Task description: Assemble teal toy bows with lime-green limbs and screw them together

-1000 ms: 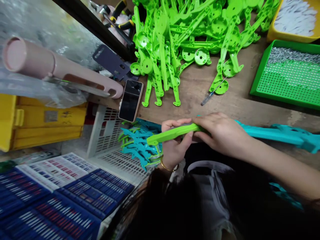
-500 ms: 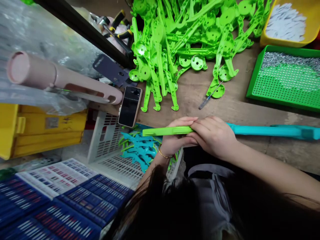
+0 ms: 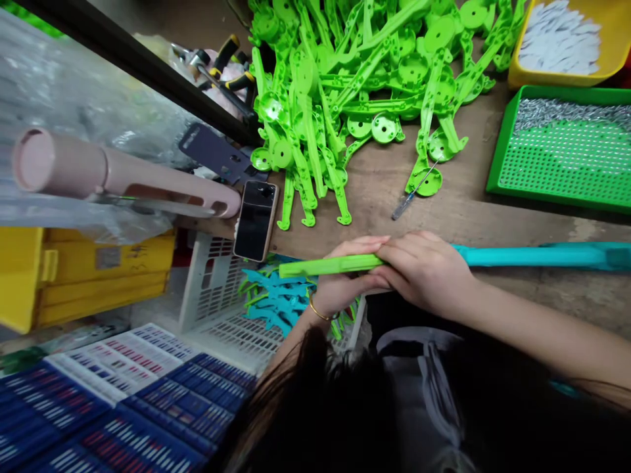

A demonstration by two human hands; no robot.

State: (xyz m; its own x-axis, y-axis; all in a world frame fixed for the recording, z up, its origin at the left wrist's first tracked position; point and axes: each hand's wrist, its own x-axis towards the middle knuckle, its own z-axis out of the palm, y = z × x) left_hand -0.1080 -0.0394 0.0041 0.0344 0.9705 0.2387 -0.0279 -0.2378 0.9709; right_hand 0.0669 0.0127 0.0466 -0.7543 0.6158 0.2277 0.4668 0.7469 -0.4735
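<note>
Both hands grip one long plastic piece at the table's near edge. Its left half is a lime green bar [image 3: 325,265]; its right half is a teal bar [image 3: 532,255] running off to the right. My left hand [image 3: 348,279], with a gold bangle at the wrist, wraps round the green part from below. My right hand [image 3: 424,269] lies over the joint between the two colours, fingers closed on it. A big heap of green plastic parts [image 3: 355,85] lies on the wooden table [image 3: 473,210] beyond the hands.
A small screwdriver [image 3: 411,195] and a phone [image 3: 255,220] lie on the table. A green tray of metal bits [image 3: 562,148] and a yellow tub [image 3: 562,39] stand at the right. Below the edge, a white basket [image 3: 221,309] holds teal and green parts. A pink tube [image 3: 118,174] juts out at the left.
The long piece has levelled out from a tilt to nearly horizontal. Both hands keep their grip, and the view has shifted slightly.
</note>
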